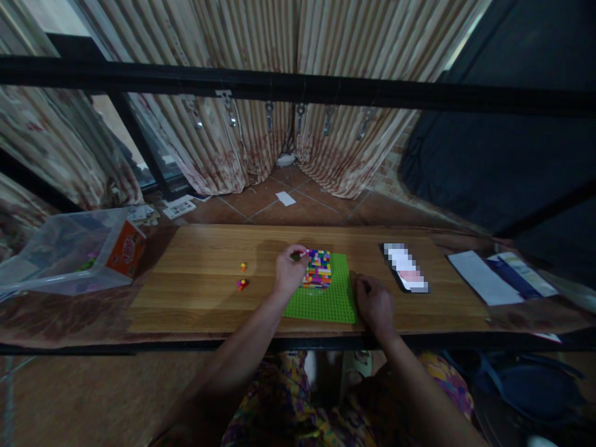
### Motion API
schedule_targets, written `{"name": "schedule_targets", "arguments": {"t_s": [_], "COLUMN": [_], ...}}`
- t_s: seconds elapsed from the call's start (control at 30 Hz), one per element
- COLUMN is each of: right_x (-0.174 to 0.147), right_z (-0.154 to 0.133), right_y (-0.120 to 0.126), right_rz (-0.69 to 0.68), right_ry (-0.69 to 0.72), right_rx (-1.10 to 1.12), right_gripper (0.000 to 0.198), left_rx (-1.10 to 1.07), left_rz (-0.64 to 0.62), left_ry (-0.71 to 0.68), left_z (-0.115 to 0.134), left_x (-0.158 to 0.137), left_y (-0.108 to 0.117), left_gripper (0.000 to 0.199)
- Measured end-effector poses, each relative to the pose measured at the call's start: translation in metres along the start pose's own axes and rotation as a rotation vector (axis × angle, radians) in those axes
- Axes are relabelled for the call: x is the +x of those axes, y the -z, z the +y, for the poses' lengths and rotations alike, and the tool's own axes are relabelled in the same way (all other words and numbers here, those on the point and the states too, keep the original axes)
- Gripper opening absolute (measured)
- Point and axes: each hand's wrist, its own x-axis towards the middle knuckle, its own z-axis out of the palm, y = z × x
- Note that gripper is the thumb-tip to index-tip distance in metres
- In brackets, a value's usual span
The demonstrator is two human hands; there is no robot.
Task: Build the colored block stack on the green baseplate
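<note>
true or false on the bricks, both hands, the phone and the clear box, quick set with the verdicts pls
1. The multicoloured brick block stands on the green baseplate. True.
2. The left hand rests on the phone. False: the left hand is at the left side of the brick block, and the phone lies to the right of the baseplate.
3. The right hand is beside the baseplate's right edge. True.
4. The clear plastic box is at the right end of the table. False: the clear plastic box is at the left end.
5. Small loose bricks lie on the wooden board, left of the baseplate. True.
</note>
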Motion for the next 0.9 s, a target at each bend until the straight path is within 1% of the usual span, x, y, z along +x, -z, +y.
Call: {"name": "schedule_targets", "arguments": {"t_s": [0.07,0.2,0.37,0.53,0.77,0.9], "right_x": [0.000,0.000,0.000,0.000,0.000,0.000], "right_z": [0.000,0.000,-0.001,-0.002,0.000,0.000], "right_y": [0.000,0.001,0.002,0.002,0.001,0.001], "right_rz": [0.000,0.009,0.001,0.004,0.011,0.011], "right_ry": [0.007,0.003,0.007,0.003,-0.003,0.009], "right_rx": [0.000,-0.002,-0.004,0.015,0.001,0.013], "right_gripper": [0.033,0.033,0.034,0.034,0.035,0.036], "left_rx": [-0.055,-0.120,-0.149,-0.167,-0.143,-0.135], "left_rz": [0.020,0.044,0.023,0.031,0.034,0.035], "left_ry": [0.044,0.079,0.111,0.134,0.114,0.127], "left_z": [-0.002,-0.003,-0.003,-0.004,-0.008,-0.009], "left_x": [0.000,0.000,-0.001,-0.001,-0.002,-0.002], "left_y": [-0.002,-0.004,-0.006,-0.009,-0.013,-0.013], "left_gripper": [0.016,0.023,0.022,0.023,0.022,0.021]}}
